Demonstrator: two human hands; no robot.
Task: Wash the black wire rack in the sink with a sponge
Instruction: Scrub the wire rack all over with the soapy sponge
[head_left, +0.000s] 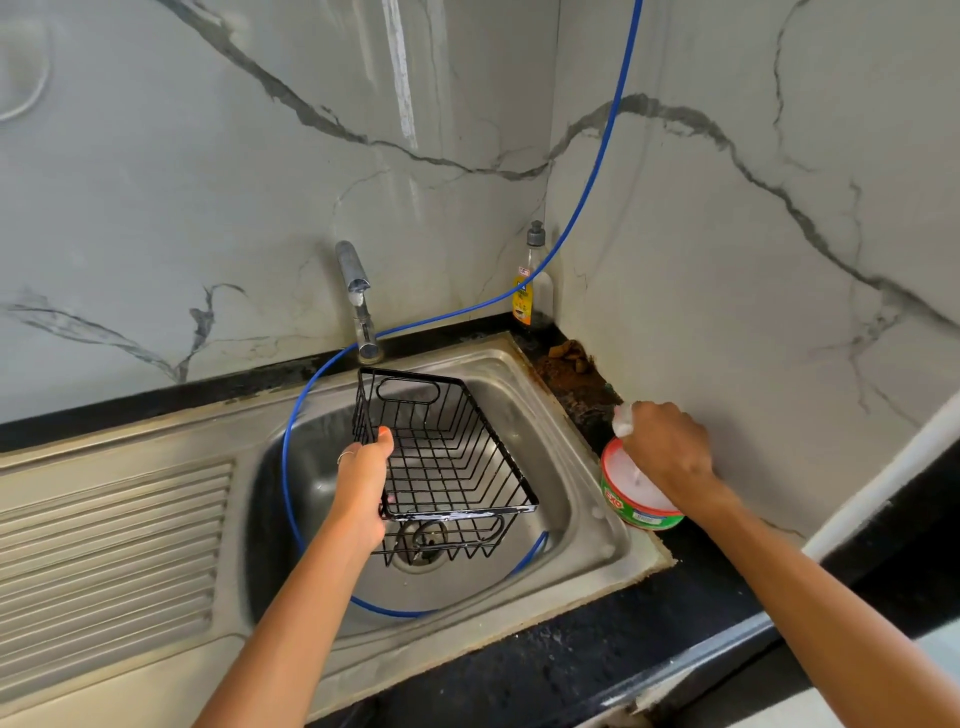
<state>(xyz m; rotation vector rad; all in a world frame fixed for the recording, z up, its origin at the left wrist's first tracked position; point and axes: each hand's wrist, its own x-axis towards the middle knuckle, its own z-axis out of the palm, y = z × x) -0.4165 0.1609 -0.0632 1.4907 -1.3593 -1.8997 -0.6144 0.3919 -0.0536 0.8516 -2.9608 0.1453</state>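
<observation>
The black wire rack (447, 452) is held tilted over the basin of the steel sink (519, 395), gripped at its left rim by the left hand (363, 478), whose fingers are closed around the wire with the thumb laid on top. Nothing is seen inside the rack; streaks of white suds cling to its near rim, and the drain (421, 545) shows through its mesh below. A blue hose (291, 457) is looped around the inside of the basin and is carried up past the tap (358, 301) along the marble wall. The right hand (665, 447) is clenched on a white, sudsy sponge (623, 421), only a small part of which shows at the knuckles, and is held just above an open round tub (634, 499) with a green and red label. The tub stands on the dark desk (597, 654) at the right rim of the sink and is filled with a pale pinkish-white paste. In the corner behind the sink a clear bottle (530, 280) with a grey cap and yellow label is set upright; a little dark liquid is seen at its bottom. Brown crumbly dirt (566, 364) is piled on the desk between the bottle and the tub.
</observation>
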